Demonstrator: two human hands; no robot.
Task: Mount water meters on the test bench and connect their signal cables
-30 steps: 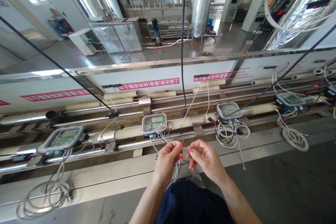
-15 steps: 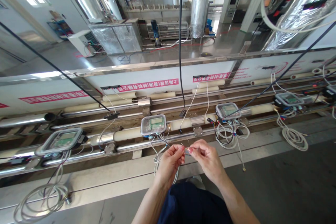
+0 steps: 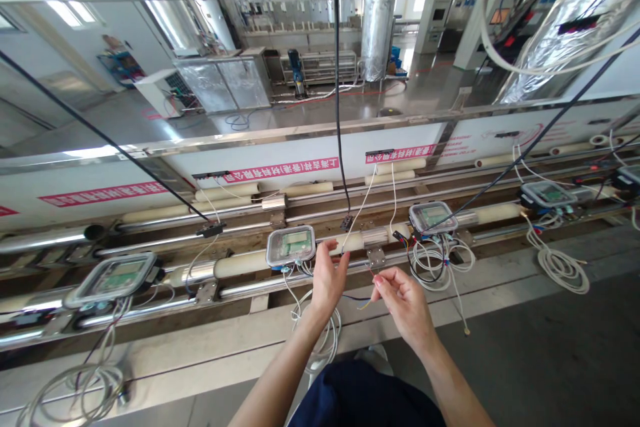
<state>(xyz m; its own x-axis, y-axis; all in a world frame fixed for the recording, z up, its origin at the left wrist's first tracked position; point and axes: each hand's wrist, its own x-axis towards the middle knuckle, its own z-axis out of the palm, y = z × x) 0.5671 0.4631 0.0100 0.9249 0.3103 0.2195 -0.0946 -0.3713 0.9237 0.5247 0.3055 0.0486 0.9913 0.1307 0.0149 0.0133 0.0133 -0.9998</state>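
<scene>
A clear-lidded meter (image 3: 291, 245) with a green circuit board sits on a cream pipe (image 3: 240, 263) in the test rack. Thin wires (image 3: 357, 299) run from under it toward me. My left hand (image 3: 327, 279) reaches up just right of the meter with its fingers stretched out, close to the pipe. My right hand (image 3: 404, 300) is lower and to the right, pinching the ends of the thin wires between thumb and forefinger. A white cable coil (image 3: 320, 340) hangs below the meter, behind my left forearm.
More meters stand along the pipe line: one at the left (image 3: 116, 278), one right of centre (image 3: 433, 217), one far right (image 3: 549, 194). White cable coils (image 3: 563, 267) lie on the grey ledge (image 3: 200, 340). A black cable (image 3: 339, 113) hangs down above the rack.
My hands were together, both pinching the wires. They have separated: the left hand has let go and risen toward the pipe beside the meter, while the right keeps the wire ends. The view tilted down slightly.
</scene>
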